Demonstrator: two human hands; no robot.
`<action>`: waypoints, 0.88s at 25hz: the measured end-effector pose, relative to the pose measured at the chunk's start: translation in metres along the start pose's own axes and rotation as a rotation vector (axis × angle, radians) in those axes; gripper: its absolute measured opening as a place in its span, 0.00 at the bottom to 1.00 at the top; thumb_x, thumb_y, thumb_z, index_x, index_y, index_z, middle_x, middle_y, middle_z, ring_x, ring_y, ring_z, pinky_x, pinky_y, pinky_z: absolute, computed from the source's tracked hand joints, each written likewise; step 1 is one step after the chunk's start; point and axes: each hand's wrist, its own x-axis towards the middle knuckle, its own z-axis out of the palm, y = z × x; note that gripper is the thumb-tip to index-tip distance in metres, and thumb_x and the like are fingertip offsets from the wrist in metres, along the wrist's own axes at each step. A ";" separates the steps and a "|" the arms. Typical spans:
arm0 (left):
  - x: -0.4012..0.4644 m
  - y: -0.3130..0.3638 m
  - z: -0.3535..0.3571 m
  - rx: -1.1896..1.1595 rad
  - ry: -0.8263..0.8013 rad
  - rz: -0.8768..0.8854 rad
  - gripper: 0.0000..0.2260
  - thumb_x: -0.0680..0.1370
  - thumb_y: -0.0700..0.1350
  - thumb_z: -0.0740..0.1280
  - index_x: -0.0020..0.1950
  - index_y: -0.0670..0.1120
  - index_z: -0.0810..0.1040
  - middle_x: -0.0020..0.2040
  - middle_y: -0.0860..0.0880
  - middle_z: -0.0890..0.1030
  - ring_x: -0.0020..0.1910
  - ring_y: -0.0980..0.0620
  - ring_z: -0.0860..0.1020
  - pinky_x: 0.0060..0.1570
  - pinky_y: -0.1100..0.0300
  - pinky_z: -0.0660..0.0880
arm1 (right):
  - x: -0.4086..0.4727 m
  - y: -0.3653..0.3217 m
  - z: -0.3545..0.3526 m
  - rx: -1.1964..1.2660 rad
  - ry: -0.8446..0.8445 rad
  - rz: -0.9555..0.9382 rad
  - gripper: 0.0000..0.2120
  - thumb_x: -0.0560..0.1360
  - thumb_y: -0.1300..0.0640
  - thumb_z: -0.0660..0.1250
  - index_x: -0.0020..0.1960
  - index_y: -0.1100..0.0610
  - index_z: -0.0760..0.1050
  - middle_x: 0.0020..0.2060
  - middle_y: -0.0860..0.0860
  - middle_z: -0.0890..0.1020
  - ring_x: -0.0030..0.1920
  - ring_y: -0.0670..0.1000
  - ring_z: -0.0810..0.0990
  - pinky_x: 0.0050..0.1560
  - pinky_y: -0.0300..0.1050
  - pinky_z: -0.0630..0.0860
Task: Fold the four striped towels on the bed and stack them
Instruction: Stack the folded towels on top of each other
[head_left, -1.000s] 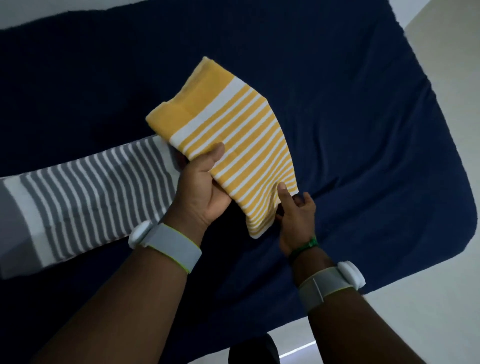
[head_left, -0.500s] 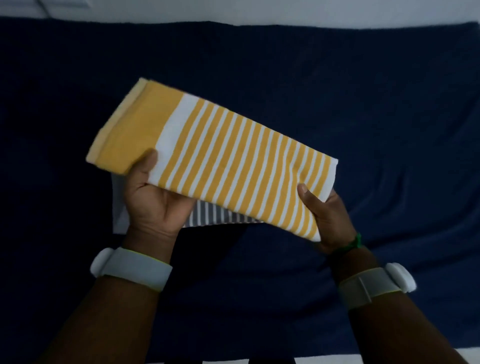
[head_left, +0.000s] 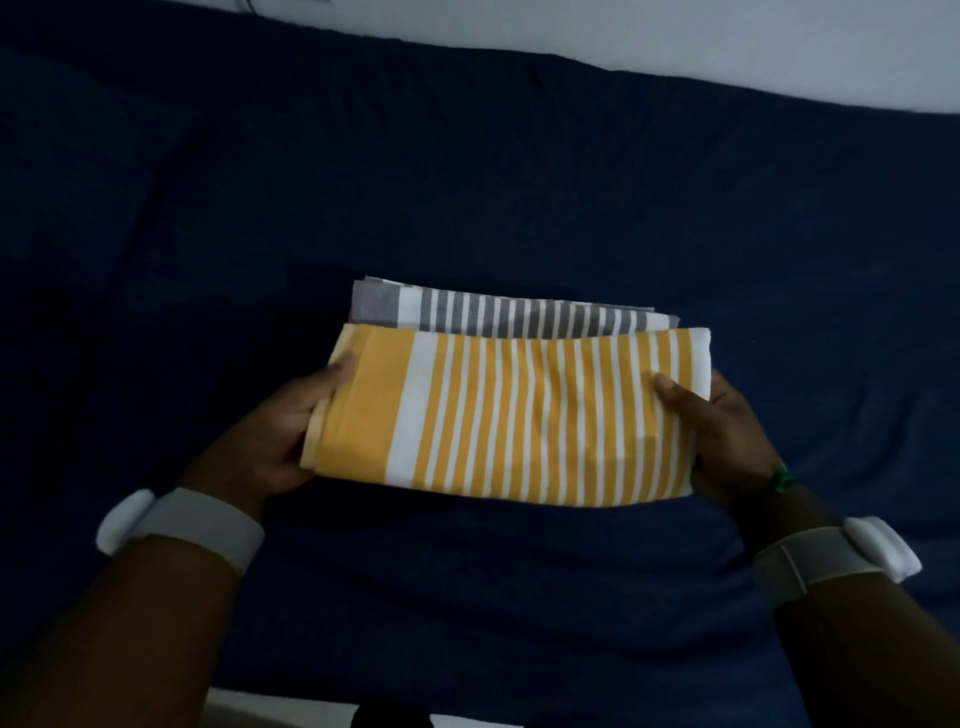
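A folded yellow-and-white striped towel (head_left: 519, 415) lay across the middle of the scene, held at both short ends. Its stripes ran from near to far, and a solid yellow band with a paler hem edged its left end, while the right end finished in white. The left hand (head_left: 280, 436) gripped that left end, its thumb (head_left: 337, 374) lying on the top of the cloth and the fingers hidden beneath it. The right hand (head_left: 727, 431) gripped the right end in the same way, thumb (head_left: 670, 389) pressed on the striped surface and the fingers curled under the edge.

Just beyond the yellow towel, on its far side, a folded grey-and-white striped towel (head_left: 498, 312) rested on the bed (head_left: 519, 156). The yellow towel covered its near part, so only a far strip of it showed, with a solid grey block at the left end. A thin sliver of a reddish edge appeared at the grey towel's left side, too small to identify. Whether the yellow towel was touching the grey one or hanging just above it could not be told.

The bed was spread with a dark navy cover that filled nearly the whole view. Each wrist carried a pale band with a white unit, the left wristband (head_left: 182, 525) and the right wristband (head_left: 831, 556), and a green bracelet (head_left: 782, 478) sat just above the right one. A pale wall (head_left: 675, 41) ran along the far edge of the bed.
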 end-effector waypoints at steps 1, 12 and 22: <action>0.004 -0.001 0.001 0.111 0.037 0.015 0.12 0.84 0.48 0.62 0.64 0.50 0.81 0.56 0.46 0.86 0.48 0.50 0.86 0.46 0.49 0.81 | 0.000 0.002 0.000 -0.055 -0.006 -0.001 0.20 0.79 0.52 0.67 0.69 0.52 0.73 0.61 0.53 0.83 0.60 0.57 0.84 0.62 0.67 0.77; 0.039 0.006 0.023 0.262 0.259 0.259 0.10 0.83 0.43 0.66 0.64 0.50 0.75 0.56 0.50 0.82 0.56 0.50 0.80 0.48 0.56 0.77 | 0.028 0.000 0.006 -0.346 0.334 -0.093 0.07 0.80 0.53 0.69 0.56 0.52 0.81 0.48 0.45 0.85 0.48 0.46 0.84 0.55 0.53 0.82; 0.060 -0.002 0.019 0.415 0.474 0.437 0.08 0.85 0.46 0.63 0.63 0.53 0.74 0.48 0.60 0.76 0.44 0.64 0.73 0.39 0.63 0.68 | 0.058 0.024 0.007 -0.426 0.555 -0.206 0.09 0.79 0.52 0.70 0.55 0.56 0.82 0.48 0.50 0.83 0.50 0.49 0.80 0.56 0.51 0.79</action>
